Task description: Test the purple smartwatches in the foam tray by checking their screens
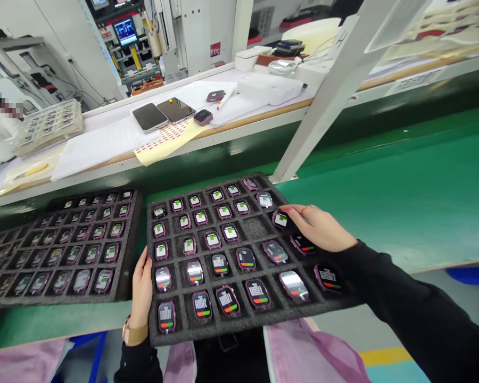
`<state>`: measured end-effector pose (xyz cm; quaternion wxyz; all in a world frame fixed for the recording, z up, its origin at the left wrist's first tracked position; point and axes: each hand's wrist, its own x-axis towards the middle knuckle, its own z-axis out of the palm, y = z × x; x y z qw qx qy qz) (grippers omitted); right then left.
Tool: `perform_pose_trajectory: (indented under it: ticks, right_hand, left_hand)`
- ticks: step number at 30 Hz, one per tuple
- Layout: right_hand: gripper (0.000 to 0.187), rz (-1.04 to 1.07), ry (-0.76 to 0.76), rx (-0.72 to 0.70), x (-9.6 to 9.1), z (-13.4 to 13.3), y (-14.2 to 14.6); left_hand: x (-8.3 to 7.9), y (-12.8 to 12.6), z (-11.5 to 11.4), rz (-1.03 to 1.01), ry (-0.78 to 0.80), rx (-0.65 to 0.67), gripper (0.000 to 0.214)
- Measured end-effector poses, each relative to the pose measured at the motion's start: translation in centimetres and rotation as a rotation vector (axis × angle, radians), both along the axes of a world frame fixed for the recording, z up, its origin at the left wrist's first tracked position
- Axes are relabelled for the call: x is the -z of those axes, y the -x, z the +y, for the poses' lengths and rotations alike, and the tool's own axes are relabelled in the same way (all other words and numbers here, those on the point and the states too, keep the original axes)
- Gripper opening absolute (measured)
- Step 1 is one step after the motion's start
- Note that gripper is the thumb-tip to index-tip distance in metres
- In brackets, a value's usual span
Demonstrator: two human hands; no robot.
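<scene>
A black foam tray [255,229] with a grid of pockets lies in front of me, overhanging the near edge of the green conveyor belt [403,186]. Most pockets hold purple smartwatch bodies [219,264] with lit screens; one pocket near the middle is vacant. My left hand [141,290] grips the tray's left edge, thumb on top and fingers curled under. My right hand [317,226] lies flat on the tray's right side, fingers stretched over the watches there, fingertips by one watch [280,218].
A second black foam tray [131,239] of watches sits to the left on the belt. Behind, a white shelf [115,143] carries two phones [163,113], loose watches, a yellow label sheet, a clear tray [48,126] and white boxes. A white post [323,101] slants down to the belt.
</scene>
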<state>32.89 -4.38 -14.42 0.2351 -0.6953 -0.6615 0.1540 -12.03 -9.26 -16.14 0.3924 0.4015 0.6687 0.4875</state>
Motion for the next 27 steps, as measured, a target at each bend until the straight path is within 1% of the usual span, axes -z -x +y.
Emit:
perform_pose_trajectory:
  ticks: [3, 5, 9, 13, 23, 27]
  right_hand:
    - [0.049, 0.018, -0.048, -0.040, 1.0, 0.8, -0.1]
    - [0.048, 0.034, -0.061, -0.055, 1.1, 0.8, -0.2]
    - [0.050, 0.058, -0.077, -0.073, 0.5, 0.4, -0.5]
    - [0.047, 0.067, -0.086, -0.093, 0.0, -0.1, -0.8]
    - [0.053, 0.076, -0.083, -0.222, -0.5, 1.1, -0.4]
    - [0.055, 0.045, -0.118, -0.213, -0.7, 0.4, -0.3]
  left_hand:
    - [0.0, 0.0, -0.2, 0.011, -0.006, -0.007, 0.045]
    - [0.1, 0.0, -0.3, 0.013, -0.006, -0.010, 0.045]
    - [0.1, 0.1, -0.4, 0.012, -0.005, -0.022, 0.045]
    - [0.1, 0.1, -0.4, 0.005, -0.007, -0.033, 0.044]
    - [0.1, 0.1, -0.3, -0.005, -0.022, -0.036, 0.045]
    - [0.0, 0.0, -0.3, -0.003, -0.024, -0.031, 0.044]
